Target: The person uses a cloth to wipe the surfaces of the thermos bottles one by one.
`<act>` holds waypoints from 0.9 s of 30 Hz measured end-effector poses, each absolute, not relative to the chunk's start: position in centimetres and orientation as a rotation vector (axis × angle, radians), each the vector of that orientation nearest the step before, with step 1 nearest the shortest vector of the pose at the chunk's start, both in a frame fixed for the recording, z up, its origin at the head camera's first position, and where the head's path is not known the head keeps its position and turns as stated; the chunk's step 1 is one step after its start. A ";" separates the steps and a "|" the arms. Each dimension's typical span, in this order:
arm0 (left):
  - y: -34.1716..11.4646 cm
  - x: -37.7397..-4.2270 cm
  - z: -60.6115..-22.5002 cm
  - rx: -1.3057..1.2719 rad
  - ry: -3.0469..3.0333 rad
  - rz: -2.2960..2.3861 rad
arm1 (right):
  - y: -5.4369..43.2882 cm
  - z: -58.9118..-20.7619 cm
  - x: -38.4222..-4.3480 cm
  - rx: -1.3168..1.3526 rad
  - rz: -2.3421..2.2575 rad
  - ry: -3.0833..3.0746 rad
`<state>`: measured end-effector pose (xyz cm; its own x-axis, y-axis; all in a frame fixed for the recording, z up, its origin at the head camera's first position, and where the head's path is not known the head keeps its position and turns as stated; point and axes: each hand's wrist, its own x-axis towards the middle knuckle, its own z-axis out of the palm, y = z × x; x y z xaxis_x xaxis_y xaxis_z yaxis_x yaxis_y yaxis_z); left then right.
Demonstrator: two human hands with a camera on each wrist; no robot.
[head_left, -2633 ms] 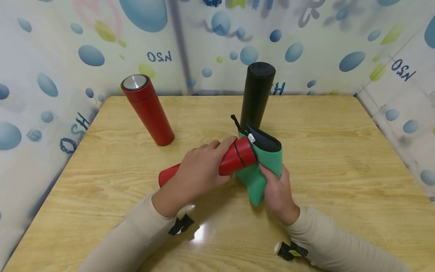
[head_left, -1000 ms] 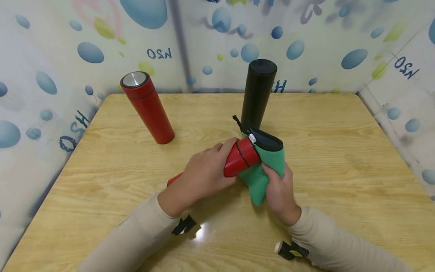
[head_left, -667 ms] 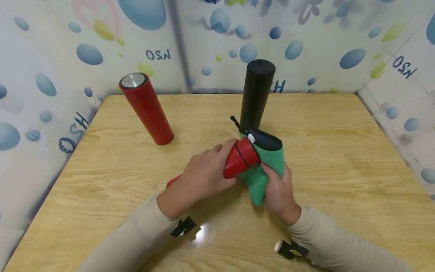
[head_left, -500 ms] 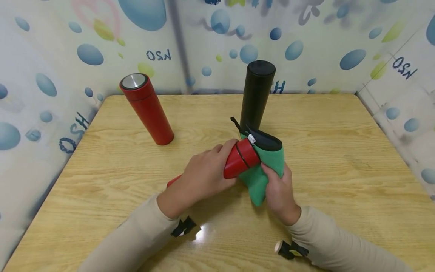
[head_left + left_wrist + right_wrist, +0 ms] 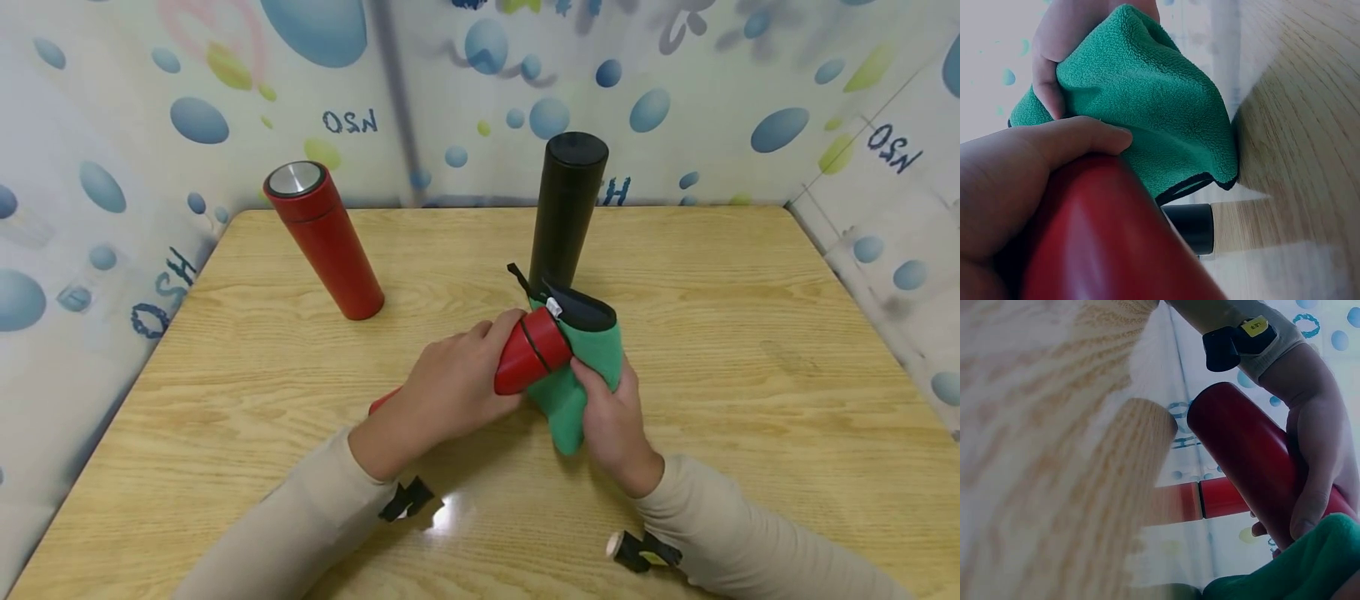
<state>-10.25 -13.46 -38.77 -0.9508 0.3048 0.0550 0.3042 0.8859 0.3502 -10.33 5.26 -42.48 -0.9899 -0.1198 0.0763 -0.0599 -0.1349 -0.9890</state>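
Observation:
In the head view my left hand (image 5: 450, 387) grips a red thermos flask (image 5: 532, 352) around its body, tilted over the table with its capped end up to the right. My right hand (image 5: 618, 425) pinches a bunched green towelling cloth (image 5: 567, 408) with black edging and a small white tag, pressed over the flask's capped end. The left wrist view shows the cloth's terry surface (image 5: 1141, 100) close to my left thumb. In the right wrist view the flask's base (image 5: 1229, 419) hangs above the table. The cloth hides the top of the cap.
A second red thermos flask (image 5: 326, 242) with a silver lid top stands upright at the back left. Behind the cloth stands a black flask (image 5: 570, 212). The wooden table (image 5: 750, 350) meets a patterned wall (image 5: 465, 100) at its back edge.
Since the first frame, the flask and my left hand have shifted slightly right. Over the last half second, my right hand and the cloth have moved a little left along the cap.

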 end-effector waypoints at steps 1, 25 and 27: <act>-13.5 -10.3 -38.8 0.494 3.050 0.558 | 5.3 -42.5 -10.4 -0.212 -2.311 2.052; -13.3 -10.3 -38.8 0.542 2.999 0.798 | 5.6 -42.3 -10.3 -0.202 -2.457 1.953; -13.3 -10.4 -38.7 0.550 2.990 0.863 | 5.5 -42.3 -10.4 -0.215 -2.513 1.900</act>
<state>-10.36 -13.32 -38.68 -0.9392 0.3244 0.1128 0.3346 0.7904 0.5131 -10.37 5.54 -42.33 -0.9906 -0.0690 0.1183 -0.0950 -0.2758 -0.9565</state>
